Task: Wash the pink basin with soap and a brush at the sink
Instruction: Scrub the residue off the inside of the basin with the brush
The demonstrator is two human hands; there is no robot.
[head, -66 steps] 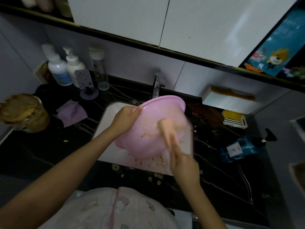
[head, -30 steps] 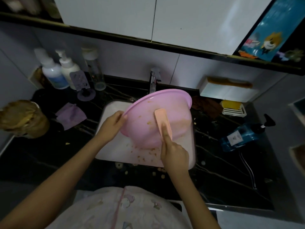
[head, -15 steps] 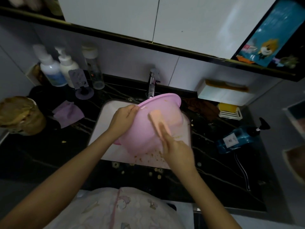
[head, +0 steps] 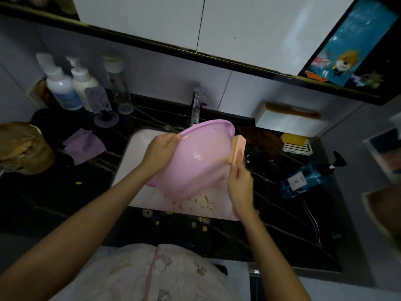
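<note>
Left hand (head: 159, 149) grips the tilted pink basin's (head: 195, 161) left rim over the sink (head: 134, 153) — right hand (head: 239, 183) clasps the brush (head: 236, 149), pressed against its right side.

Home bathroom, pretty clearly: white sink (head: 134, 166) sunk into black marble (head: 86, 192) under the fingers (head: 171, 140), tap (head: 196, 109) mounted just beyond, pump bottles (head: 83, 84) lined up off left.

1. At the back left corner of the black veined stone counter (head: 65, 203): white pump bottle with a blue label (head: 63, 90), cream pump bottle (head: 83, 83) and clear cylindrical bottle with a white cap (head: 118, 88), standing close together.
2. In front of them: crumpled lilac cloth (head: 83, 145).
3. Near the right edge: transparent blue pump bottle (head: 308, 179), lying on its side.
4. At the back right: white rectangular box (head: 286, 123) with a brown comb (head: 293, 110) on top, and a dark brown rag (head: 260, 140) near it.
5. Along the front edge: scattered pale crumbs (head: 204, 220).
</note>
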